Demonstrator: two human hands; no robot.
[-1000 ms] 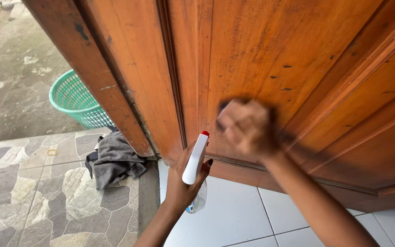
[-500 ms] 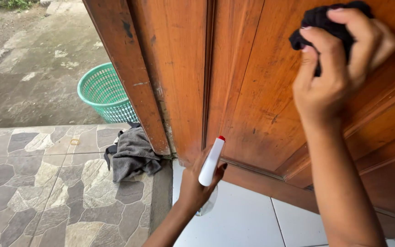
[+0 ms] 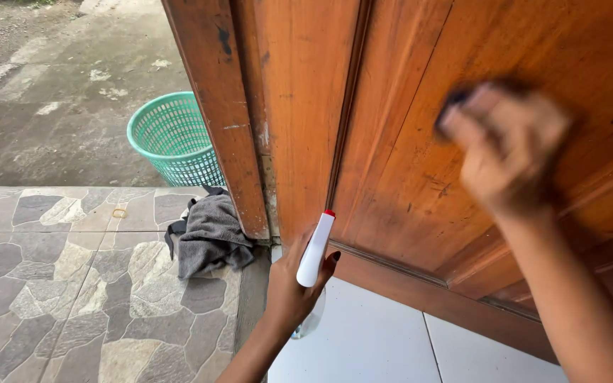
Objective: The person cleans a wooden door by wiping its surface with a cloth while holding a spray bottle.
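A white spray bottle (image 3: 315,252) with a red tip is gripped in the left hand (image 3: 294,291), low in the view, above pale smooth floor tiles (image 3: 363,340); its clear lower body is seen below the palm. The right hand (image 3: 509,145) is raised against the wooden door (image 3: 420,106) and is blurred; something dark (image 3: 455,99) is seen at its fingers, so its grip cannot be told. The door is reddish-brown, varnished, with grooved panel mouldings. A crumpled grey cloth (image 3: 207,237) is laid on the irregular stone paving (image 3: 51,284), touching the foot of the door frame (image 3: 221,120). A green mesh plastic basket (image 3: 172,145) is partly hidden behind the frame, on rough grey ground (image 3: 58,92).
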